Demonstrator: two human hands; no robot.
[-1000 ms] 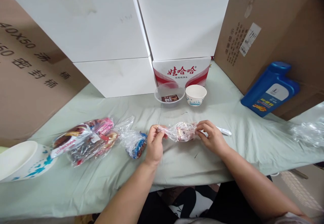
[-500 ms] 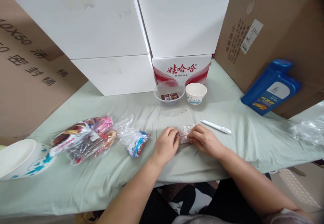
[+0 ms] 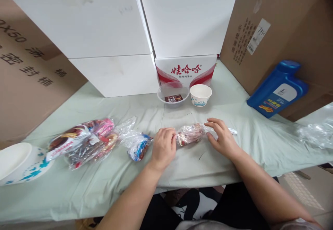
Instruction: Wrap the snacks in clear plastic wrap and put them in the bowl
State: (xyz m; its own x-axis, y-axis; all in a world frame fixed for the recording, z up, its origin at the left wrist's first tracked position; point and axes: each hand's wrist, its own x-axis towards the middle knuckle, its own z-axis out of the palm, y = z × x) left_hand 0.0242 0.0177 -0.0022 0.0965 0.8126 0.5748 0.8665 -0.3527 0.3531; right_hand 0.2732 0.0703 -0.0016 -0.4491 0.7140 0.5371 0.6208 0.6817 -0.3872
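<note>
Head cam: my L hand is pinching 1 end of the clear-wrapped pkg, on the green cloth betw. hands; R hand has fingers spread at the other. Prob. smoothing it; next needs R pinch.

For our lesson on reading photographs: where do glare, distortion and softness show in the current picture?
Head view: small glints speckle the packet's clear wrap; same head view: the left bowl looks stretched near the edge, probably by a wide lens; head view again: the bottle's finest print is too soft to read.
</note>
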